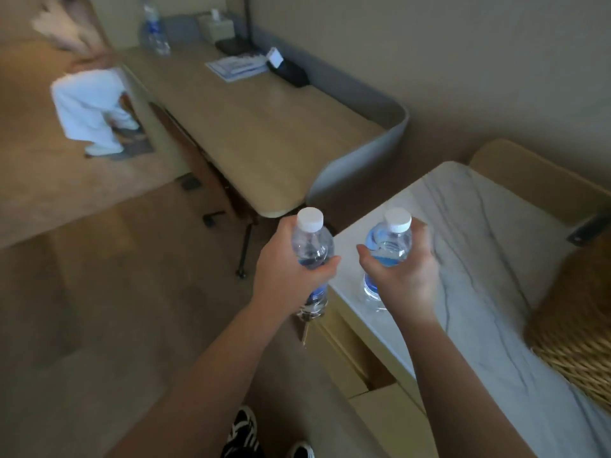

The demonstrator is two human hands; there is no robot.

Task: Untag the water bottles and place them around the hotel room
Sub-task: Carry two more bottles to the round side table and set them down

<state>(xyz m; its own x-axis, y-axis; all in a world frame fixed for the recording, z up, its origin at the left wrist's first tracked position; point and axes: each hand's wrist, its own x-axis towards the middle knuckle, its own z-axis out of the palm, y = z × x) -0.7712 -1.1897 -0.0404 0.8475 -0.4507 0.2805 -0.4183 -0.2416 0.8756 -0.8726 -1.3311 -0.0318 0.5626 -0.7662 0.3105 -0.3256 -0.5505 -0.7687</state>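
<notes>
My left hand [284,272] grips a clear water bottle [310,242] with a white cap and blue label, held upright just left of the marble-topped cabinet [469,246]. A tag or string hangs below that bottle. My right hand [403,276] grips a second white-capped water bottle [388,246] over the cabinet's near left corner; its base is at or just above the marble top. A third water bottle [152,28] stands at the far end of the wooden desk [264,127].
On the desk lie a tissue box [216,26], a blue leaflet [236,67] and a black holder [287,72]. A wicker basket [575,328] sits at the cabinet's right. A mirror [66,94] at the left reflects a person in white. A chair base stands under the desk.
</notes>
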